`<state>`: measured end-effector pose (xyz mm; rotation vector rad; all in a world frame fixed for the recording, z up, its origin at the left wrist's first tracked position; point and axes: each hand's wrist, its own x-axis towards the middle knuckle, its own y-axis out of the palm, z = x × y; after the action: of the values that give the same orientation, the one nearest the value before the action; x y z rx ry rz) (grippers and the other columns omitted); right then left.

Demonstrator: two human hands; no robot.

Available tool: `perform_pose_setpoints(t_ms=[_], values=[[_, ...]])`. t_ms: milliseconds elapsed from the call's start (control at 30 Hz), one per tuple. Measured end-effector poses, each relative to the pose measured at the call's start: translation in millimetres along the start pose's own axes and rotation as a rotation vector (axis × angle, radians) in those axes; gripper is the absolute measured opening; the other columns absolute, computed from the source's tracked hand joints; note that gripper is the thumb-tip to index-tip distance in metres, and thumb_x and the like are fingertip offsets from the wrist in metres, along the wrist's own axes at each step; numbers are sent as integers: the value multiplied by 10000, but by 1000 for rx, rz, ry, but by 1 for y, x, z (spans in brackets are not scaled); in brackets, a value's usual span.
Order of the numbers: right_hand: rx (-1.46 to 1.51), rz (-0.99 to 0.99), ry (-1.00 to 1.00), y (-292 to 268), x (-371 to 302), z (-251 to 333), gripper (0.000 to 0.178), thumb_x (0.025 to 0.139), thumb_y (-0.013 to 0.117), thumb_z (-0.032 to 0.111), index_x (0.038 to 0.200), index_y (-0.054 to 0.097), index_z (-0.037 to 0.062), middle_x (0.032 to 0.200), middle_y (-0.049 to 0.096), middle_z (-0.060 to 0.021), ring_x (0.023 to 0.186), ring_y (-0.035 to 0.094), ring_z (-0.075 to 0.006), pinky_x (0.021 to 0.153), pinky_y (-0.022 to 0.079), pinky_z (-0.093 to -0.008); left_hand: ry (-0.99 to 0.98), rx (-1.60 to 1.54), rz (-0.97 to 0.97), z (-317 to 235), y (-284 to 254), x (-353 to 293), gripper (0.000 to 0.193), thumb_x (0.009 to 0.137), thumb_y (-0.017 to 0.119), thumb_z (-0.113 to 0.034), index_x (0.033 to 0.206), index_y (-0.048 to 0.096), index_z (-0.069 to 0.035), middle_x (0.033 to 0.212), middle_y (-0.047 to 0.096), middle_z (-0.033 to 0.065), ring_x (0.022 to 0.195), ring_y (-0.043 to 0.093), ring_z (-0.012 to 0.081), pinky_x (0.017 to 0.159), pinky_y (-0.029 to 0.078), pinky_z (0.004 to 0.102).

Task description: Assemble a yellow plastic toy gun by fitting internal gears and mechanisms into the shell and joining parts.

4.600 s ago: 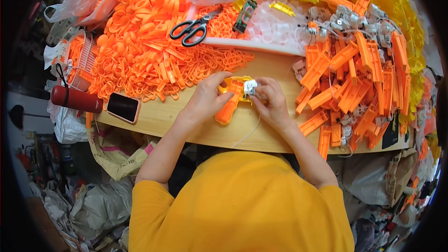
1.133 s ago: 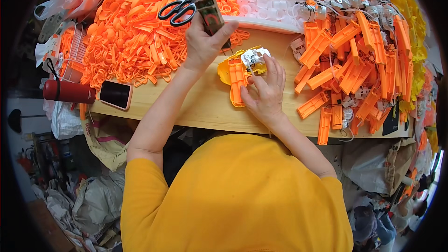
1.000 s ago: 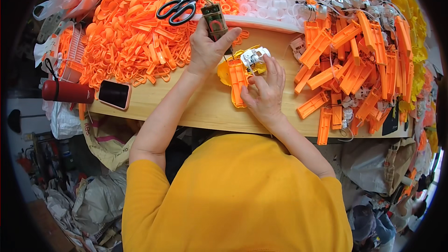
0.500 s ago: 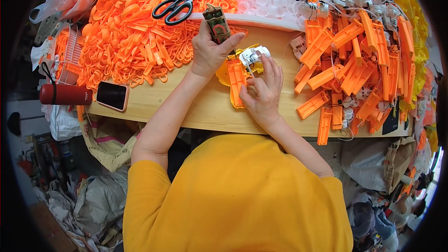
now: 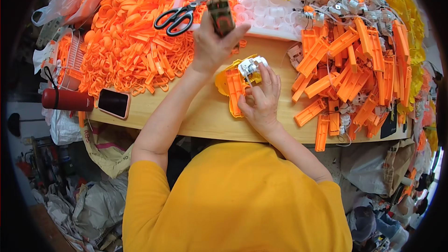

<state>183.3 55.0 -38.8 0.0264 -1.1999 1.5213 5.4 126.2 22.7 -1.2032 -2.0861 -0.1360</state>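
Note:
My left hand (image 5: 208,49) is closed around a dark green block with tan edges (image 5: 221,17), raised over the table and blurred at its top. Lower and to the right, my right hand (image 5: 262,101) grips a small plastic assembly lying on the wood. That assembly has a yellow shell (image 5: 222,83), a long orange tray (image 5: 234,87) and a white mechanism (image 5: 248,67). My right fingers rest at the white mechanism, the thumb against the orange tray. A pale wire runs between these parts, partly hidden by my fingers.
Orange pieces (image 5: 130,42) heap up at left, with black scissors (image 5: 175,19) on top. A white tray (image 5: 275,35) holds clear caps. Orange trays with wired white units (image 5: 350,65) pile at right. A phone (image 5: 114,104) and red bottle (image 5: 67,99) lie near the left edge.
My left hand has lifted the dark green block slightly and tilted it, and it is now blurred. My right hand stays on the assembly.

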Motion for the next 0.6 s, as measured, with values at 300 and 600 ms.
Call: perform_pose_setpoints(t_ms=[300,600], values=[[-50,26,-24,-1,5,9,198,654,681,96,710,502,33,1406,352,-267,1314,316,-448,1056,240,-585,-80,600,504,30,51,114,611,739,703,-507,1054,578,0,926,666,221,883,658,367,751,514,474],[-65,69,-45,-1,9,4,221,679,687,154,707,501,37,1434,325,-266,1342,276,-446,1078,193,-602,14,621,463,23,-14,125,275,855,602,-226,947,582,32,917,654,217,882,640,347,740,495,436]])
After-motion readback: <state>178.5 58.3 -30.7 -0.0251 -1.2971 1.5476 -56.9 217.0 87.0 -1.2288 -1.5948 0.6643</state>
